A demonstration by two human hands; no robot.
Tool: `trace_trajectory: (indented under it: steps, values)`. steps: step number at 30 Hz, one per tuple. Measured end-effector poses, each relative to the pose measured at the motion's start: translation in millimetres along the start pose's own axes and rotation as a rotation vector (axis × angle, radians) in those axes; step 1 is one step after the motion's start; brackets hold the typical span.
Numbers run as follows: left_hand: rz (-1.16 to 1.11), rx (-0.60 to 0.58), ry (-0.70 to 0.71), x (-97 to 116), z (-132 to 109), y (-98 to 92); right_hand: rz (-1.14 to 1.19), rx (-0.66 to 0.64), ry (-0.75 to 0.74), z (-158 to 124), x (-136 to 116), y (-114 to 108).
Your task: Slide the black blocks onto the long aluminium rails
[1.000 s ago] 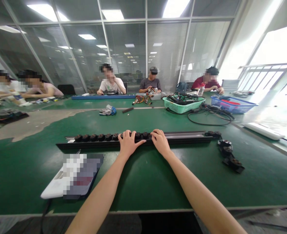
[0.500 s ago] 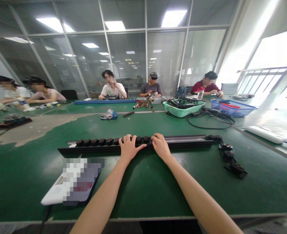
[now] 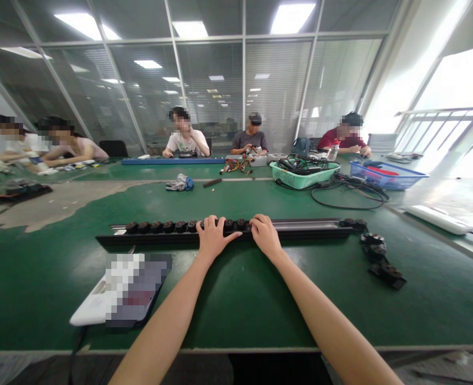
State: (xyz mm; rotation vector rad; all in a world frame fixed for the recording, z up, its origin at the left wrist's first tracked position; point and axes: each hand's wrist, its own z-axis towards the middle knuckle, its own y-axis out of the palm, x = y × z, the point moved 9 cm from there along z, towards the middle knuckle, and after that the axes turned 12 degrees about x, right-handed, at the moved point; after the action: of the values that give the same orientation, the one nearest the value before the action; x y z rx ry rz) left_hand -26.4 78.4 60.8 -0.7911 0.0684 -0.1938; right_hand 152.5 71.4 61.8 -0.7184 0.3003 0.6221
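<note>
A long black power strip rail (image 3: 309, 231) lies across the green table in front of me, with a row of several black socket modules (image 3: 160, 226) set in its left half. My left hand (image 3: 212, 237) rests on the rail, fingers curled over the modules and thumb stretched right. My right hand (image 3: 265, 234) presses on the rail just to the right, fingers bent onto the last module in the row. Several loose socket modules (image 3: 381, 259) lie at the rail's right end.
A white device with a blurred screen (image 3: 116, 291) lies near the front edge at left. Farther back are a green basket of cables (image 3: 303, 174), a blue basket (image 3: 387, 176), a black cable loop (image 3: 349, 198) and a cloth bundle (image 3: 179, 183). Several people sit at the far side.
The hands stay on the rail in the same places. Only the camera view has shifted slightly up and down.
</note>
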Motion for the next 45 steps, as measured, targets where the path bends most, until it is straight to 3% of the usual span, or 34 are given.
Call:
trace_trajectory:
  steps: [10, 25, 45]
  values:
    - [0.019, 0.007, 0.016, 1, 0, 0.3, -0.006, -0.071, -0.107, 3, 4, 4]
    - [0.003, -0.011, 0.003, 1, 0, 0.1, 0.018, 0.028, 0.066, -4, 4, 0]
    - [0.026, -0.016, 0.005, 2, 1, -0.9, 0.098, 0.029, 0.104, -3, 17, -3]
